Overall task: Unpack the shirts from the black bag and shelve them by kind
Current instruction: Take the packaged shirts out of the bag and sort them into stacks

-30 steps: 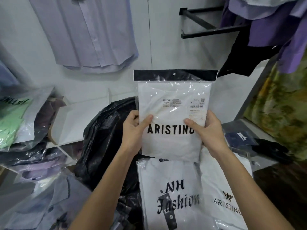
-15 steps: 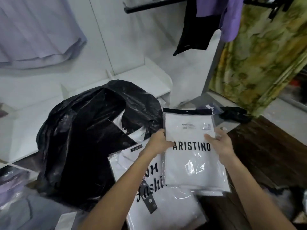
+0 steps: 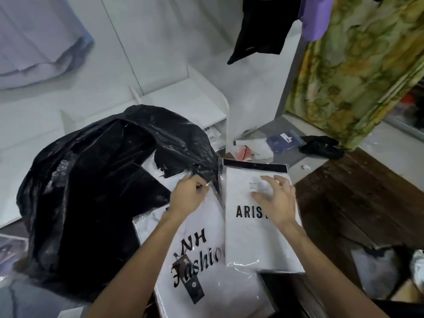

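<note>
**Sorting stack grows beside the black bag**

Beside the black bag [image 3: 96, 191], on its right, a packaged white ARISTINO shirt [image 3: 259, 232] lies flat on the pile. The right hand [image 3: 276, 198] hovers over or lightly rests on it with fingers spread and nothing gripped. The left hand [image 3: 189, 197] has its fingers curled at the torn mouth of the bag, apparently pinching a clear wrapper edge; what exactly it grips cannot be told. In front of the bag lies an NH Fashion shirt pack [image 3: 202, 267], partly under the ARISTINO one.

The risk, as I judge it, is slippage: glossy wrappers stacked unevenly could slide off each other, mixing brands. Tugging at the bag's ripped film may tear it further and spill what remains inside.

Behind the bag stands a white divided shelf [image 3: 183, 99]. Right of it, dark wood floor [image 3: 358, 203], a green patterned curtain [image 3: 355, 65], and loose packets [image 3: 284, 141] lie about.
</note>
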